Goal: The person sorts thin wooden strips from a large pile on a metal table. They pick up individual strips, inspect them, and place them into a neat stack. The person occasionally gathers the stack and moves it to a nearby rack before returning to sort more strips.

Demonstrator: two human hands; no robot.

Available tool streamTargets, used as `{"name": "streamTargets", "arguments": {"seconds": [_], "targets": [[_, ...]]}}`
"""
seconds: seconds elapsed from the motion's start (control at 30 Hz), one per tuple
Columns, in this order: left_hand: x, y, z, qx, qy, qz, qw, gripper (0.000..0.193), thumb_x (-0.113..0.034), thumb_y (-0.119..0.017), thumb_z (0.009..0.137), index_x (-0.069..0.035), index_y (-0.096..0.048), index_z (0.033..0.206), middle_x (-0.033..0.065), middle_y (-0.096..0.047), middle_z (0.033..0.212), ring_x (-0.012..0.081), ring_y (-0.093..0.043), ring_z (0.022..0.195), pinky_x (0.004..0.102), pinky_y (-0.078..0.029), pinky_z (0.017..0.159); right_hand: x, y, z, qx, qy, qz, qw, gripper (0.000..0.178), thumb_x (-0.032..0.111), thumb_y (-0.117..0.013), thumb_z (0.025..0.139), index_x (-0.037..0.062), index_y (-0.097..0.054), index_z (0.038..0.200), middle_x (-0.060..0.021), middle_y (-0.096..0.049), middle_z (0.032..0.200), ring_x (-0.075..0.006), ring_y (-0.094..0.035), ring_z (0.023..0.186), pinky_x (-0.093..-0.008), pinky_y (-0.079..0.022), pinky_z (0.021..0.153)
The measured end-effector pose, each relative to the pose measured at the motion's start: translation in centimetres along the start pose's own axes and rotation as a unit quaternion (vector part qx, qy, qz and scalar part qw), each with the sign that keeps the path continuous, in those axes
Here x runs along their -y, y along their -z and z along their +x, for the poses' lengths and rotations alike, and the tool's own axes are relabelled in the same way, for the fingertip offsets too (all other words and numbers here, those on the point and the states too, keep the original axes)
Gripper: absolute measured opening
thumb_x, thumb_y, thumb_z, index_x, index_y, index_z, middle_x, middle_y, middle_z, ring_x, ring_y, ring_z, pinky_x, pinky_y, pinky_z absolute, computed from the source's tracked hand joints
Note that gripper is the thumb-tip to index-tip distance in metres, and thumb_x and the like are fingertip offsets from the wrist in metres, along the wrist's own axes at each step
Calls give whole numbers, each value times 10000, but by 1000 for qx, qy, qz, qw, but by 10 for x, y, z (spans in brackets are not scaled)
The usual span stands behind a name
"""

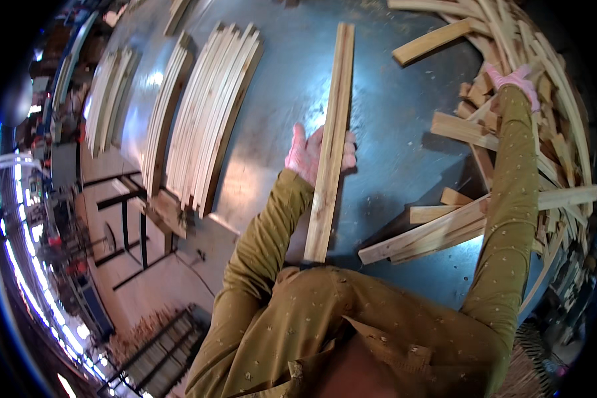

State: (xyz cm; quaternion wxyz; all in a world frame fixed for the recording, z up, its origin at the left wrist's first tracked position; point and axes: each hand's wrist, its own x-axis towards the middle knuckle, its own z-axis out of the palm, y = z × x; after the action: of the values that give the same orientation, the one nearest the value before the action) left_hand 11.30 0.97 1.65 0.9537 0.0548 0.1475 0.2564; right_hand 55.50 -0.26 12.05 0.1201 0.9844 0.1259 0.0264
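Note:
A long wooden strip, with a dark line running along its length, rests across the palm of my left hand. The hand wears a pink glove, thumb out to the left and fingertips showing past the strip's right side. The strip's near end comes close to my body. Far to the right, my right hand, also in a pink glove, reaches onto a heap of wooden strips. Its thumb and fingers look spread apart over the wood. Part of those fingers is hard to make out.
On the blue-grey metal table, a wide row of strips stands at left beside a narrower row and another bundle. Loose pieces stick out from the heap's near side. A short block lies at the far right.

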Motion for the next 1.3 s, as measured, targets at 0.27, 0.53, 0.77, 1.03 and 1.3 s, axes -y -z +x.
{"name": "streamTargets", "arguments": {"seconds": [0.27,0.53,0.77,1.03,1.3], "targets": [[-46,32,-16,-244,-72,453,855,581,-195,-679,867,-27,-461,1379,185,-623,1176,290,-624,995,378,-495,912,3,-58,58,-7,45,-25,999,798,500,-691,742,87,-421,1370,-206,-592,1258,-355,-603,1119,-515,-454,930],[-149,64,-104,-347,-197,913,81,569,-155,-539,841,-88,-414,1392,182,-485,1332,329,-505,1186,506,-406,995,-40,-92,85,55,-57,-25,997,728,442,-712,747,62,-487,1326,-190,-625,1211,-348,-622,1081,-492,-460,922],[-149,46,-115,-306,-263,889,215,583,-221,-594,848,-67,-418,1382,199,-480,1339,380,-466,1225,529,-315,1076,-84,-3,-79,9,54,22,998,775,345,-722,720,49,-435,1376,-205,-581,1278,-342,-575,1161,-406,-444,988],[21,32,-30,-84,44,336,937,686,-388,-609,941,-25,-330,1453,201,-444,1414,311,-441,1304,419,-397,1050,-60,20,-302,53,230,134,962,739,296,-664,727,154,-418,1409,-186,-662,1046,-337,-656,950,-445,-535,810],[47,63,22,-207,59,1,977,324,-322,-503,982,-105,-574,1211,132,-651,1114,344,-625,991,510,-526,859,-33,-47,-385,182,277,232,915,633,345,-686,779,217,-485,1366,-150,-637,1154,-369,-618,1029,-459,-498,902]]}}
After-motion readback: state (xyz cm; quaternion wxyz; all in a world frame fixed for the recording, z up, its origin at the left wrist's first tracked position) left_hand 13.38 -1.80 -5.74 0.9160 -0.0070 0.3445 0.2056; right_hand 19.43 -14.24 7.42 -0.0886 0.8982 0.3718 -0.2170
